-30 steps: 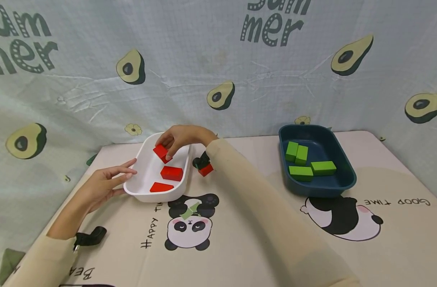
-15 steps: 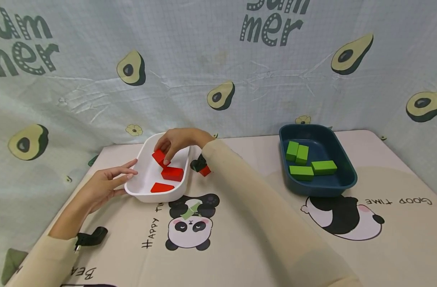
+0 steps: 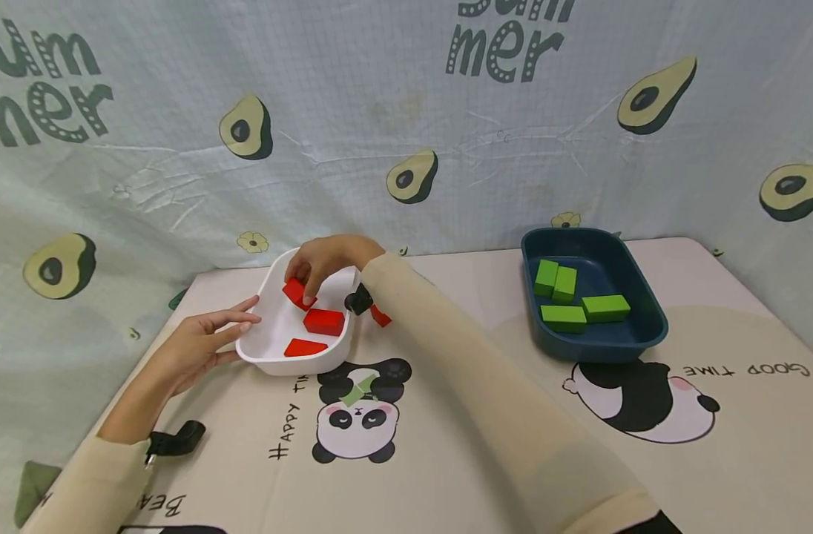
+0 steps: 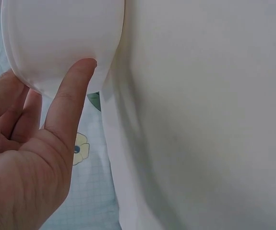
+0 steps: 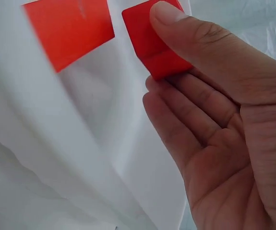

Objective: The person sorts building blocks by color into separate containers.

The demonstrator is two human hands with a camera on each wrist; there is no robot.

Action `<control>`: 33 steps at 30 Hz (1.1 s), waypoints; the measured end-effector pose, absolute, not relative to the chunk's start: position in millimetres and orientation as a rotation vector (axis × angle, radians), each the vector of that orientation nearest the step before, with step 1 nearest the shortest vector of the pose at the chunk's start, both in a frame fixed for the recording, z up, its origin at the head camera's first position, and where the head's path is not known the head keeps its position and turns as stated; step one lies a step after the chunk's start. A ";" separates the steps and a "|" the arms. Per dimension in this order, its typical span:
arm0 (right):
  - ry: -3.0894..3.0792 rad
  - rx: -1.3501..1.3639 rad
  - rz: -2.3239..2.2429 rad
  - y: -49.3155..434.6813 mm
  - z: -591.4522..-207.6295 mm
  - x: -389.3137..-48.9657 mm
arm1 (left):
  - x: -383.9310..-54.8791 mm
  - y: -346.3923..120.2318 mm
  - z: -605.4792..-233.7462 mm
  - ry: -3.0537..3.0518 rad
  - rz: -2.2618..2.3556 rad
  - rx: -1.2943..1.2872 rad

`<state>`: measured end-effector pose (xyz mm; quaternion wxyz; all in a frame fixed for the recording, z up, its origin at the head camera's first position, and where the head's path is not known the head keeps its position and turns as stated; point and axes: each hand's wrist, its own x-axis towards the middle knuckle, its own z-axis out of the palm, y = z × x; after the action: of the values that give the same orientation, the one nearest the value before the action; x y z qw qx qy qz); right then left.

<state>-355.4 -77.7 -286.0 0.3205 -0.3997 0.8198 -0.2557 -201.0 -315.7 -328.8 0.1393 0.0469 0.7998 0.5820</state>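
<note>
A white tray [image 3: 266,337] stands at the left of the table. My left hand [image 3: 199,345] holds its left rim between thumb and fingers; the left wrist view shows the thumb [image 4: 73,96] lying along the tray wall. My right hand [image 3: 329,256] reaches over from the right and pinches a red block [image 5: 150,36], low inside the tray. Two more red blocks lie in it: one [image 3: 324,322] just nearer than the held block, the other [image 3: 305,348] at the near end. Whether the held block touches the tray's floor, I cannot tell.
Another red object [image 3: 380,317] sits on the table right of the tray, mostly hidden by the right wrist's camera and sleeve. A dark blue tray [image 3: 600,352] with several green blocks [image 3: 563,319] stands at the right. A patterned curtain [image 3: 340,89] hangs behind.
My right hand has lowered the red block slightly, deeper into the white tray, and the wrist has shifted a little left. The left hand keeps its place on the rim.
</note>
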 end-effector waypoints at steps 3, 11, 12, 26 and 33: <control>2.180 -1.052 -0.629 -79.5 -288.7 -355.5 | -202.1 -316.3 -329.6 2.322 1.669 0.131; 2.212 -1.130 -0.599 -70.5 -289.8 -358.0 | -205.2 -315.9 -331.1 2.359 1.635 0.116; 2.209 -1.147 -0.604 -68.8 -289.5 -358.5 | -205.0 -315.9 -331.2 2.358 1.638 0.117; 2.387 -1.337 -0.646 -11.7 -273.4 -344.3 | -203.4 -320.6 -333.7 2.357 1.637 0.133; 2.525 -1.313 -0.792 26.0 -275.2 -310.6 | -201.6 -321.2 -332.5 2.342 1.656 0.150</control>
<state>-310.6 26.0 -275.2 0.0937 -0.4425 0.8510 -0.2670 -201.6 -321.2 -332.5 0.1340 0.0519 0.8080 0.5714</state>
